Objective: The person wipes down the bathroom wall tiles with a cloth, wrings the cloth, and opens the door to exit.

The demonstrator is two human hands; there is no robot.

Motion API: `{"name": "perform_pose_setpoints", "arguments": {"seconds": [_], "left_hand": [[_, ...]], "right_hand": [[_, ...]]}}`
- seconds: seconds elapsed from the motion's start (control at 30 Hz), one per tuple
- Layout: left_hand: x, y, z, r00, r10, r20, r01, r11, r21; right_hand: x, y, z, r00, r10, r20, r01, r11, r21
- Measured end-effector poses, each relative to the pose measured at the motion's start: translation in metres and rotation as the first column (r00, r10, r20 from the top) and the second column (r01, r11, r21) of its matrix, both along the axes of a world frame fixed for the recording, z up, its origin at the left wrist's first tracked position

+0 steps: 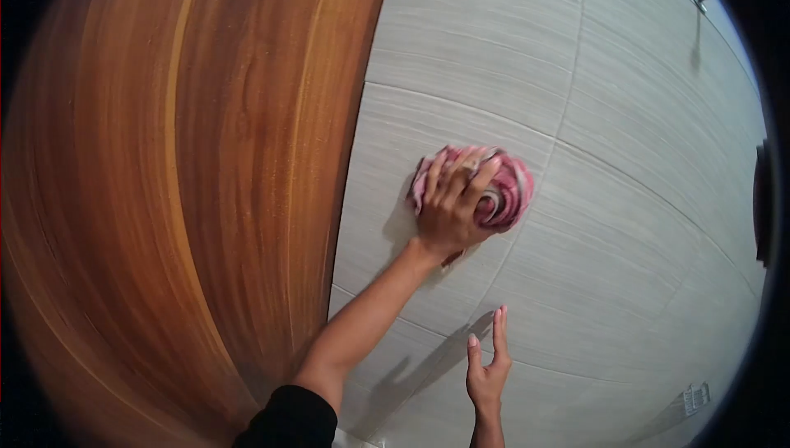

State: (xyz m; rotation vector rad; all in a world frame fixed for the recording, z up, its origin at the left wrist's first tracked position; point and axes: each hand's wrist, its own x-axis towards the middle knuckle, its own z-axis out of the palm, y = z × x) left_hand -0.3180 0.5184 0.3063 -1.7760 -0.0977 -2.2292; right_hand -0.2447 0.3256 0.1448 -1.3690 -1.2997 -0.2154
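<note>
Left hand (448,211): I see fingers grasping pink cloth (514,189) against tiled wall (634,267).
Right hand (489,374): fingers released, below the cloth.

**Head-worn view onto pale grey streaked wall tiles (642,226)**

The camera looks forward and down from the head, near the tiles, facing them behind the fingers of the bare left hand (449,211), taking in a brown wood-grained panel (239,160) left of those fingers and the bare right hand (489,374) below them
</note>
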Motion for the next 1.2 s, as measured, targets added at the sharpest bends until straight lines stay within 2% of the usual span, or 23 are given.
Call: {"name": "perform_pose_setpoints", "arguments": {"seconds": [0.07,0.13,0.23,0.37,0.4,0.5,0.53,0.63,0.77,0.87,0.9,1.03,1.2], "left_hand": [[-0.008,0.014,0.022,0.997,-0.011,-0.077,0.019,0.995,0.097],[-0.018,0.031,0.046,0.996,0.056,-0.064,-0.051,0.996,0.073],[-0.036,0.048,0.080,1.000,0.019,-0.001,-0.019,0.995,0.098],[-0.049,0.065,0.087,0.998,0.043,0.054,-0.048,0.996,0.078],[-0.049,0.066,0.085,0.992,0.048,0.115,-0.052,0.998,0.039],[-0.048,0.069,0.077,0.952,0.099,0.289,-0.080,0.994,-0.076],[-0.049,0.070,0.077,0.953,0.093,0.288,-0.076,0.995,-0.071],[-0.053,0.073,0.086,0.967,0.026,0.252,-0.020,0.999,-0.029],[-0.067,0.089,0.145,0.983,-0.050,0.176,0.045,0.998,0.035],[-0.071,0.097,0.181,0.974,-0.096,0.205,0.080,0.993,0.089],[-0.070,0.094,0.178,0.976,-0.080,0.201,0.082,0.997,-0.001],[-0.066,0.091,0.156,0.959,-0.034,0.281,0.017,0.998,0.061],[-0.068,0.090,0.107,0.970,-0.067,0.234,0.071,0.997,-0.009]], "right_hand": [[-0.006,0.006,0.004,1.000,0.020,0.002,-0.020,1.000,0.006],[-0.011,0.011,0.004,0.999,0.040,0.006,-0.040,0.999,-0.001],[-0.012,0.019,0.001,0.999,0.042,-0.004,-0.042,0.999,-0.001],[-0.004,0.019,-0.006,0.999,-0.008,0.032,0.008,1.000,-0.005],[-0.003,0.021,-0.006,0.999,-0.011,0.033,0.011,1.000,0.000],[-0.001,0.018,-0.006,0.942,-0.300,0.149,0.293,0.953,0.073],[0.002,0.017,-0.007,0.941,-0.305,0.146,0.297,0.952,0.077],[0.010,0.017,-0.010,0.894,-0.346,0.285,0.369,0.929,-0.027],[0.015,0.021,-0.016,0.882,-0.344,0.323,0.386,0.920,-0.073],[0.014,0.027,-0.018,0.882,-0.348,0.318,0.387,0.920,-0.065],[0.014,0.029,-0.019,0.879,-0.356,0.316,0.394,0.917,-0.061],[0.019,0.032,-0.024,0.877,-0.359,0.320,0.401,0.913,-0.072],[0.019,0.035,-0.026,0.866,-0.376,0.329,0.418,0.906,-0.067]]}}
